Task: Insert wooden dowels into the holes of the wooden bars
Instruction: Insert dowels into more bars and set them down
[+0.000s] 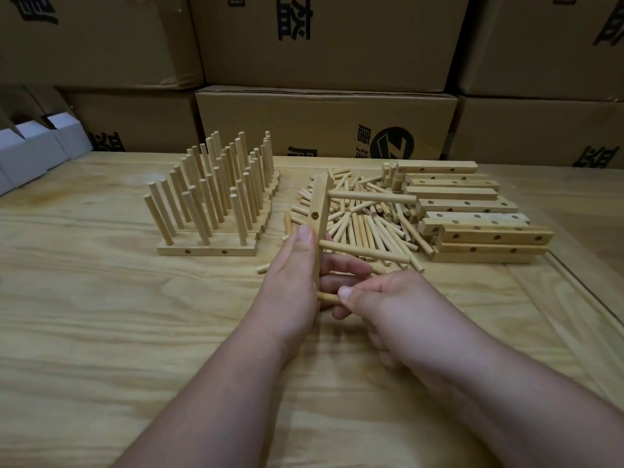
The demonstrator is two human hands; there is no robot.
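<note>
Our left hand [293, 282] grips a wooden bar [319, 224] upright above the middle of the worktop [101, 315], thumb pressed along its near face and fingers curled behind. Two dowels [369, 196] stand seated in that bar, both pointing toward the right edge, and one open hole shows on the face turned to us. Our right hand [388, 298] pinches a third dowel [328, 297] between thumb and fingers, its free end touching the bar's lower end.

Toward the far edge, left of centre, finished bars [206, 249] sit in rows with their dowels upright; the nearest carries three, and the rows behind overlap too much for a sure count. The loose dowels [358, 228] lie in a heap just beyond the held bar, too many and too tangled to number. Near the far right corner we count roughly eight unfilled bars [472, 224] stacked flat. Cardboard boxes [324, 119] rise behind the worktop, with white cartons [30, 150] at far left.
</note>
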